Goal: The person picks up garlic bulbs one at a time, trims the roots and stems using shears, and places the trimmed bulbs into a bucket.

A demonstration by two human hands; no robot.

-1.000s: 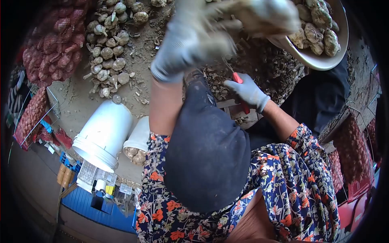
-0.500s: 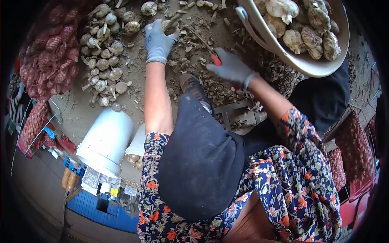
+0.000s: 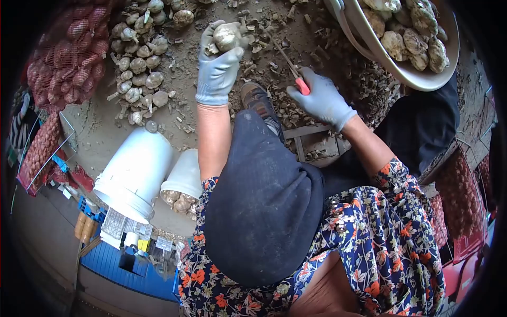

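My left hand (image 3: pixel 219 71), in a grey-white glove, is raised with its fingers closed around a garlic bulb (image 3: pixel 227 37). The bulb's pale, rounded side faces up. In my right hand (image 3: pixel 322 100), also gloved, is a red-handled knife (image 3: pixel 289 62), its long thin blade slanting up and left toward the bulb. The blade tip is a short way right of the bulb, apart from it. Most of the handle is hidden in my fist. Below both hands, dry stem trimmings (image 3: pixel 269 71) litter the dirt ground.
Garlic bulbs (image 3: pixel 138 66) lie piled at left, beside a red mesh sack (image 3: pixel 68 58). A large tub (image 3: pixel 443 76) of garlic stands at upper right. An upturned white bucket (image 3: pixel 138 166) and another bucket with garlic (image 3: pixel 181 177) are at lower left. My shoe (image 3: pixel 254 98) is below the hands.
My left hand has come up from the ground, turned, and now holds a garlic bulb. My right hand has moved slightly right and down with the knife. The view has shifted a little.
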